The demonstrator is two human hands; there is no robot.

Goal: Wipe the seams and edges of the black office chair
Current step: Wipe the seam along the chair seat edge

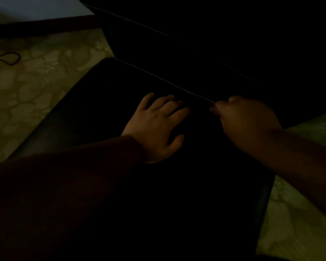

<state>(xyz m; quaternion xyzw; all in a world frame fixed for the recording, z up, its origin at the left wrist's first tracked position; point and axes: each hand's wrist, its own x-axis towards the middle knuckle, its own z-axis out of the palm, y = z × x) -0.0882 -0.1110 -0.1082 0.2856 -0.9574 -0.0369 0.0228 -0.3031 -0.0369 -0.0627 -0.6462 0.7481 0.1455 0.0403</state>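
The scene is very dark. The black office chair seat point(87, 102) fills the middle of the view, with a pale stitched seam point(158, 78) running diagonally across its back edge. The backrest point(196, 34) rises behind it. My left hand point(156, 127) rests flat on the seat, fingers spread and straight, just in front of the seam. My right hand point(247, 119) sits at the right end of the visible seam with its fingers curled and fingertips at the stitching. Whether it holds a cloth is hidden by the darkness.
Patterned pale floor point(36, 81) lies left of the chair and again at the lower right point(299, 213). A dark cable loop point(9, 58) lies on the floor at far left. A dark skirting board and light wall point(36, 8) run along the top left.
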